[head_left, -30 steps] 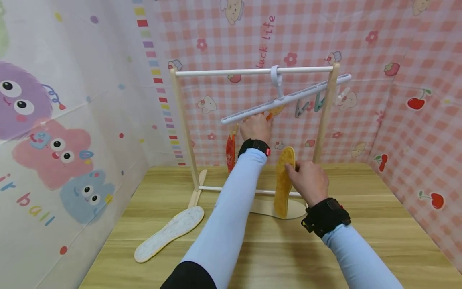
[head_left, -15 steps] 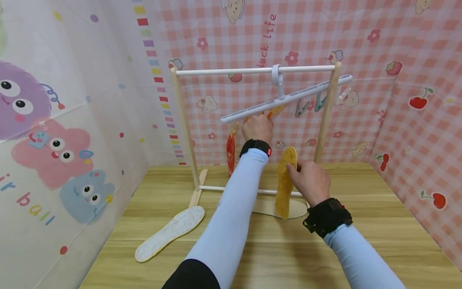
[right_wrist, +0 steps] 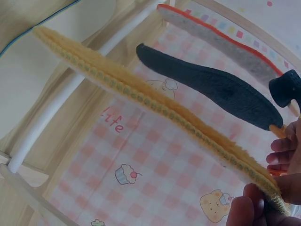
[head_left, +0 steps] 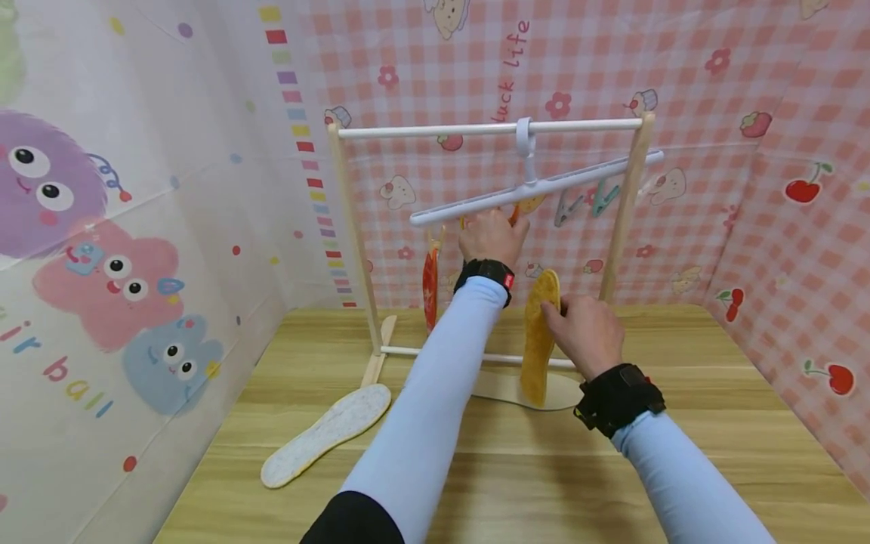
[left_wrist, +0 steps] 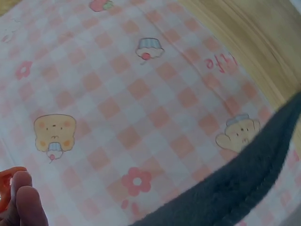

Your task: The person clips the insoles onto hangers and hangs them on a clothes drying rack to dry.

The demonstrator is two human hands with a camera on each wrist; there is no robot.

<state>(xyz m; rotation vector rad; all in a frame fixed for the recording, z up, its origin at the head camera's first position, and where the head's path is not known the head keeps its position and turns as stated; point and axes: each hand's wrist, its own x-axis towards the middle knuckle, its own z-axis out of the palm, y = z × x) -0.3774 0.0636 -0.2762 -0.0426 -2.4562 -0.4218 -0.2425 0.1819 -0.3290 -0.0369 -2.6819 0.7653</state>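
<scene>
My left hand [head_left: 491, 236] is raised under the low left side of a tilted white hanger [head_left: 469, 207], its fingers pinching an orange clip [left_wrist: 5, 184]. From that clip hangs a dark insole [right_wrist: 211, 87], seen in the right wrist view; the left arm hides it from the head view. My right hand [head_left: 587, 332] pinches a fuzzy yellow insole [head_left: 539, 340] by its edge, keeping it upright in front of the rack. Left of my left hand, a red-edged insole [head_left: 430, 287] hangs from another clip.
The hanger hooks over the white top bar [head_left: 421, 131] of a wooden rack. A grey clip [head_left: 567, 209] and a green clip [head_left: 605, 199] hang at its right. One pale insole [head_left: 326, 436] lies at the table's left, another [head_left: 496, 387] behind the yellow one.
The hanger tilts a little less, its right end lower against the rack. Both hands keep their holds, nearly in place. The head view has shifted slightly.
</scene>
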